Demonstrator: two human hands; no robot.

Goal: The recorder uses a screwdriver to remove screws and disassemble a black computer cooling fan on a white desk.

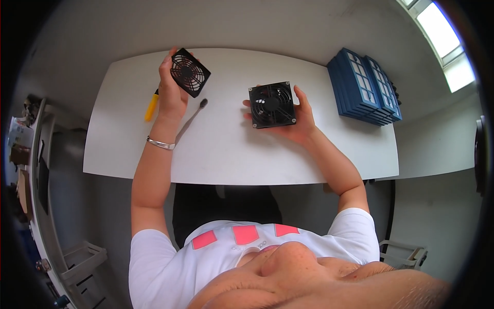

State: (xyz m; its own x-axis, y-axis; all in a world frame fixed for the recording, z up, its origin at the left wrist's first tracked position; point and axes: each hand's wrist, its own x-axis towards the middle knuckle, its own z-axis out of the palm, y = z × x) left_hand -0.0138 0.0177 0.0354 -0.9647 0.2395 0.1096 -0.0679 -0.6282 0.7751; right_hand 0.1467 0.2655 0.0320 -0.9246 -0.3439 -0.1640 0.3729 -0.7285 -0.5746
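Observation:
My left hand is closed on a black slotted fan cover, a square plate tilted above the table's far left part. My right hand grips a square black cooling fan from below and the right side, its round grille and corner screws facing up. The two pieces are well apart. Beside my left wrist lies a brush with a dark head and thin grey handle, partly hidden by the forearm. A yellow-handled tool lies left of my left hand, its upper end hidden behind the hand.
Blue stacked organiser boxes with pale fronts stand at the white table's right far corner, against the wall. A shelf unit with assorted items is at the far left. A white rack stands low on the right.

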